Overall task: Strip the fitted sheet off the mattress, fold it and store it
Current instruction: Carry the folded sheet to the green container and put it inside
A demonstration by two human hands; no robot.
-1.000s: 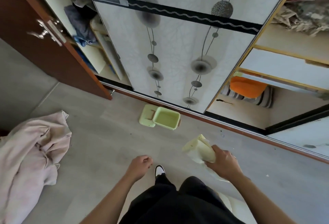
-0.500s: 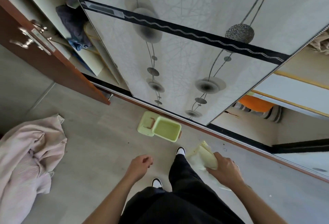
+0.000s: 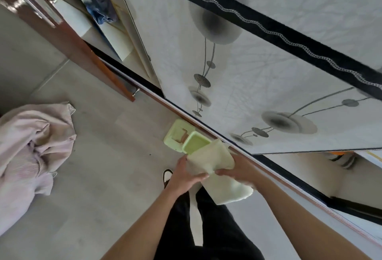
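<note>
I hold a folded pale yellow sheet [image 3: 215,160] in front of me, just above the floor by the wardrobe. My left hand [image 3: 187,174] grips its left edge, thumb lying across the cloth. My right hand [image 3: 240,170] holds it from the right, fingers curled over the fold. A loose end of the sheet [image 3: 229,192] hangs below my right wrist.
A sliding wardrobe door [image 3: 258,63] with grey disc patterns stands right ahead, with an open compartment [image 3: 306,169] to its right. A green plastic bin [image 3: 186,138] sits on the floor at its rail. A pink crumpled cloth [image 3: 31,146] lies at left. A brown door [image 3: 62,32] stands open.
I have stepped closer to the wardrobe. My left hand, empty before, has come over and taken hold of the folded sheet that only my right hand was carrying.
</note>
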